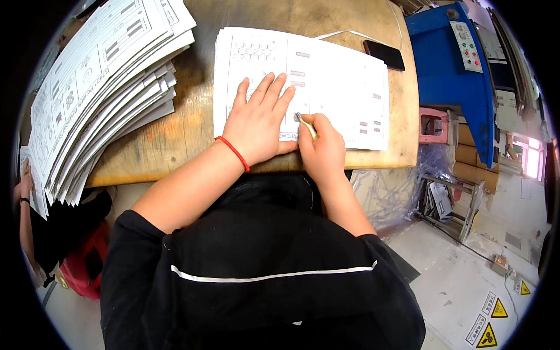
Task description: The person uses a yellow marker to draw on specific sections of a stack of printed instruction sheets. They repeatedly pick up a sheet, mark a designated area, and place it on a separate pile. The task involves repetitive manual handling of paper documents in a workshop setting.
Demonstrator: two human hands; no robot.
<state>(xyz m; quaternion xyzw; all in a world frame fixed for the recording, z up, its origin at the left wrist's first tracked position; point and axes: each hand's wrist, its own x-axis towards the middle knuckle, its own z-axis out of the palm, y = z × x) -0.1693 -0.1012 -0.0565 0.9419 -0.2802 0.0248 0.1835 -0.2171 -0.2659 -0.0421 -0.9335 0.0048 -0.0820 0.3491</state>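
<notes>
A stack of printed white sheets (344, 64) lies on the wooden table, with outlined boxes, a honeycomb pattern and small grey bars on the top one. My left hand (256, 125) rests flat on the sheet's left part, fingers spread, a red cord around the wrist. Just to its right, my right hand (322, 149) grips a slim pale-yellow tool (308, 128) like a pen. The tool's dark tip meets the sheet by a small grey bar near the lower edge. Its exact kind is too small to make out, and my fingers hide part of it.
A tall, fanned pile of printed sheets (125, 64) covers the table's left end. A black phone (385, 55) and a white strap (350, 33) lie beyond the sheets. At right stand a blue machine (443, 70) and pink stool (433, 125). Another person's arm (26, 204) shows far left.
</notes>
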